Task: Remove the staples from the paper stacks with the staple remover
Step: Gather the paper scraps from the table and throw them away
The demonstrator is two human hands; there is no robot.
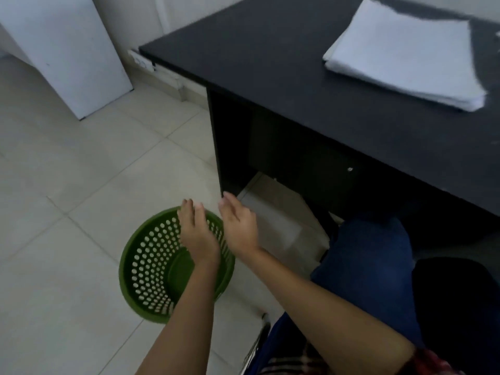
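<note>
A plaid sleeve (430, 361) and two bare forearms stretch out from a seated person toward a green perforated basket (127, 266) standing on the tiled floor (67, 212). Over the basket's far rim the left hand (198, 235) hovers palm to palm with the right hand (239, 228), which hangs just beside it at the basket's desk-side edge. The fingers (186, 209) of both hands are straight and grip nothing that shows, though blur could hide something as small as a staple.

The paper stack (405, 55) lies well beyond and above the basket on the black surface (270, 63), and neither hand touches it. No staple remover is in view.

The hazard is spillage. The right hand sits at the rim rather than over the bowl, so any staples brushed from the palms could drop onto the floor. The basket's holed wall might also let small ones slip through.
</note>
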